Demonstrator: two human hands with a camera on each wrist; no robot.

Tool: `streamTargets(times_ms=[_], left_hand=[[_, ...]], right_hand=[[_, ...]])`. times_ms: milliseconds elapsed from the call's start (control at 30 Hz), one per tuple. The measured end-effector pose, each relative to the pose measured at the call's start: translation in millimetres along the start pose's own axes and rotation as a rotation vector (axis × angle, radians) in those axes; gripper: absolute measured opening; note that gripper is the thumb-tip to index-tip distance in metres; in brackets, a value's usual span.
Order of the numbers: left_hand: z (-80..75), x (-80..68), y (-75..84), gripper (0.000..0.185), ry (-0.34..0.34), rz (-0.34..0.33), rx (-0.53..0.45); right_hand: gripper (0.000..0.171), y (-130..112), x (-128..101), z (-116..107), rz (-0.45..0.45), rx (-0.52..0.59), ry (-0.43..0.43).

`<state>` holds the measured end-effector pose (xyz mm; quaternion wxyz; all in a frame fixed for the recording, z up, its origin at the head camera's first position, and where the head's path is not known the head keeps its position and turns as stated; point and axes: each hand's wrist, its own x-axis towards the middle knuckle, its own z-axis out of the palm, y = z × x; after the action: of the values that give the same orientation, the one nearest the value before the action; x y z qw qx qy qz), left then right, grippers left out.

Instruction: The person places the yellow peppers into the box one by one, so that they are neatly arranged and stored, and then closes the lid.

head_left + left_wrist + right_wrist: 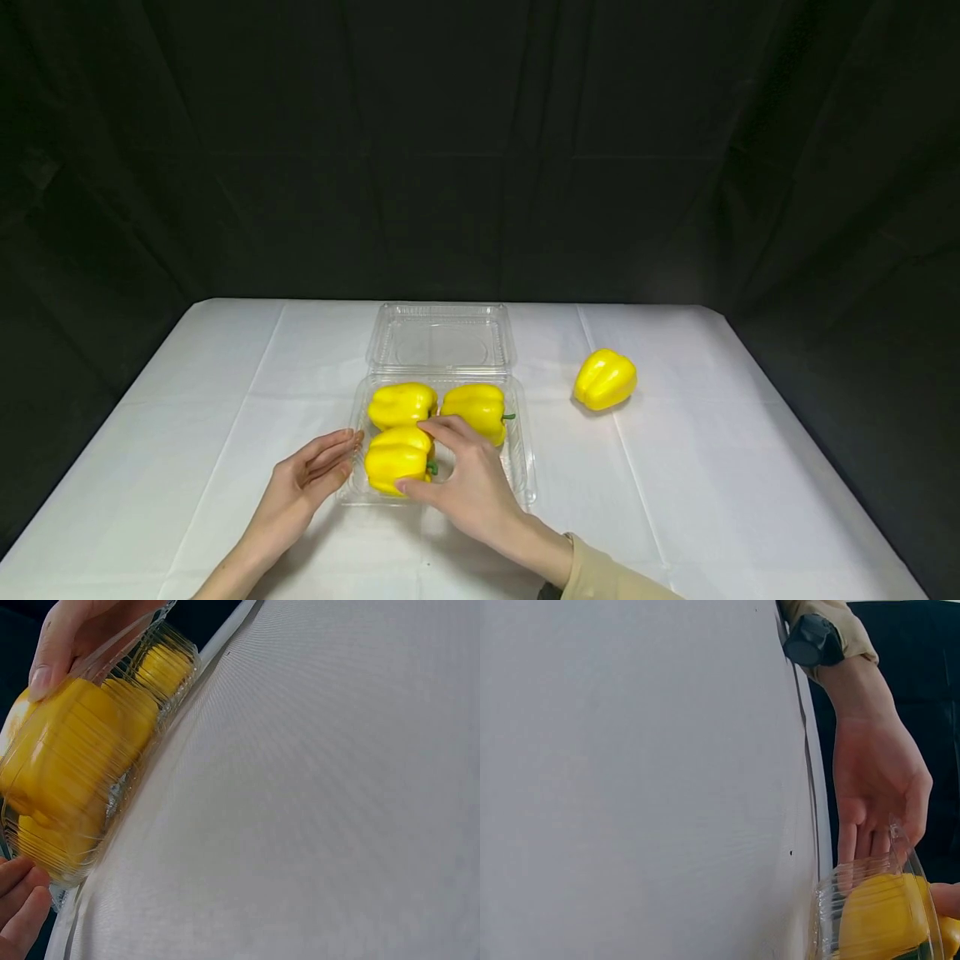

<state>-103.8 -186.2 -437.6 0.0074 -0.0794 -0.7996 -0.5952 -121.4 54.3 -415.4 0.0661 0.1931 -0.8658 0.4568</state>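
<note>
A clear plastic clamshell container (525,475) lies on the table with its lid (442,342) folded back. Inside are a yellow bell pepper (401,404) at back left, another yellow bell pepper (474,407) at back right, and a third, the front-left bell pepper (396,458). My right hand (472,479) pinches this front one between thumb and fingers; its thumb also shows in the left wrist view on the pepper (71,742). Beside the container's left wall, my left hand (303,483) holds its fingers fairly straight, their tips at the plastic.
One more yellow bell pepper (604,380) lies on the table to the right of the container. A white cloth (720,467) covers the table. Black curtain (480,150) hangs behind and along both sides.
</note>
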Motion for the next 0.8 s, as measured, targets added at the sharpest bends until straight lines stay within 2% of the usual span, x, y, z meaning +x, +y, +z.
streamTargets(times_ms=[200, 567, 800], left_hand=[[-0.5, -0.2, -0.2, 0.039, -0.002, 0.012, -0.004], [-0.4, 0.1, 1.1, 0.040, 0.001, 0.003, 0.009], [-0.4, 0.3, 1.1, 0.040, -0.001, -0.002, 0.010]], right_hand=[[0.066, 0.7, 1.2, 0.6, -0.020, -0.026, -0.024], [0.067, 0.8, 3.2, 0.3, -0.002, -0.060, -0.071], [0.063, 0.6, 3.0, -0.6, -0.020, -0.044, -0.083]])
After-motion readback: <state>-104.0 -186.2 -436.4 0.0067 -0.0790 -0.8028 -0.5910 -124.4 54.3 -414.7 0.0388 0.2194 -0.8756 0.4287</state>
